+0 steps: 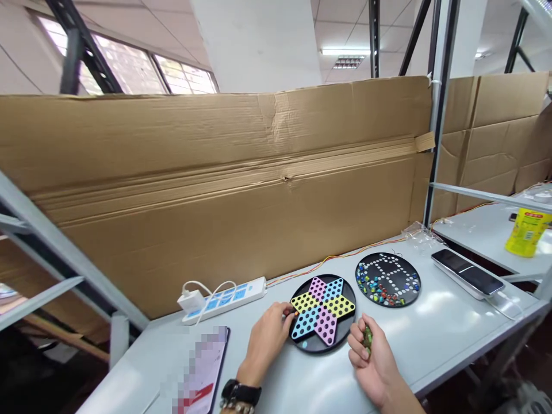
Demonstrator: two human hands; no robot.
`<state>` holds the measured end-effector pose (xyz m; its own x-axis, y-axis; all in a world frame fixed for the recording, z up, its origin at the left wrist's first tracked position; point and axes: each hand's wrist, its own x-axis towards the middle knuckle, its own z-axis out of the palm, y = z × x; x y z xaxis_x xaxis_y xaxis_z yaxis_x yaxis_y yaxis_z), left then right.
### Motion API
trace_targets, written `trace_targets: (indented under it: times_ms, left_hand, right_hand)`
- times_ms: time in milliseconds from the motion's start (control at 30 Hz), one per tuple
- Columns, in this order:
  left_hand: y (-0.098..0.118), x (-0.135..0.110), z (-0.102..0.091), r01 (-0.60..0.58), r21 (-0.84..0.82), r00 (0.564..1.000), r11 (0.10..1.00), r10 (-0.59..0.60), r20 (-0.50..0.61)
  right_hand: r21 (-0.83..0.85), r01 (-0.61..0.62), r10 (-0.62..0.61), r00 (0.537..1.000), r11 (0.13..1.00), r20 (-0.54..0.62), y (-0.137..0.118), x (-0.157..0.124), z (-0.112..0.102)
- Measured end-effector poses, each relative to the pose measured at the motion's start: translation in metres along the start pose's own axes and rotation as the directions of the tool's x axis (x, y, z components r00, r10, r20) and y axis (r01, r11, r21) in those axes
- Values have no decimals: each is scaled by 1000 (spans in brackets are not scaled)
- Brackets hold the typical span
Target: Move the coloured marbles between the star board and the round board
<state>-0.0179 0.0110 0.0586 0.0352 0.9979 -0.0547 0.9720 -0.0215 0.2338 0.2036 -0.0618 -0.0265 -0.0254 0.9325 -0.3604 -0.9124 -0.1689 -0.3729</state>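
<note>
A round black Chinese checkers board [324, 316] with a pink, blue and yellow star of holes lies on the table. At its left edge, my left hand [269, 333] has thumb and fingers pinched together, and a small orange marble [296, 313] shows at the fingertips. Just off the board's lower right side is my right hand [375, 359], palm turned up and fingers curled around several green marbles [367, 339]. Behind it, a second round black board [397, 270] with white dots carries loose blue, green and red marbles, mostly along its left and lower sides.
A power strip [254, 289] with a white charger stands at the back left. In front of it lies a phone [202, 368], partly blurred out. Another phone [468, 270] rests on a white box at right. A cardboard wall [259, 218] closes the back; metal shelf posts flank it.
</note>
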Motion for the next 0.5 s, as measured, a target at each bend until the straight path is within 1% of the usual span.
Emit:
trace_targets:
  times_ms: [100,233,300,367,400,433,467,500]
  left_hand:
    - [0,12,5,10,32,1000,999,-11,18]
    - [1,14,3,-33,44,999,998,33,-1]
    - [-1,10,-2,-45,18,997,999,46,-57]
    - [-1,-1,-5,-71,-72,984,995,58,-169]
    - [2,-8,-4,-100,-135,970,986,66,-235]
    - [7,-18,-2,-167,-193,950,967,106,-294]
    - [15,-28,1,-265,-238,924,935,175,-339]
    - [25,-38,6,-358,-259,901,897,259,-349]
  right_hand:
    - [-2,-14,14,999,1000,-42,-2,-5,7]
    - [-45,-35,34,999,998,-20,-10,-10,12]
    - [-48,-33,32,999,998,-27,-13,-11,13]
    - [-55,-34,33,999,998,-30,-12,-10,14]
    - [-62,-41,40,999,997,-23,-9,-9,14]
    - [-68,-55,55,998,996,-12,-6,-8,15]
    - [-73,-77,77,997,994,2,-1,-7,16]
    - [-77,-103,104,995,992,11,4,-5,17]
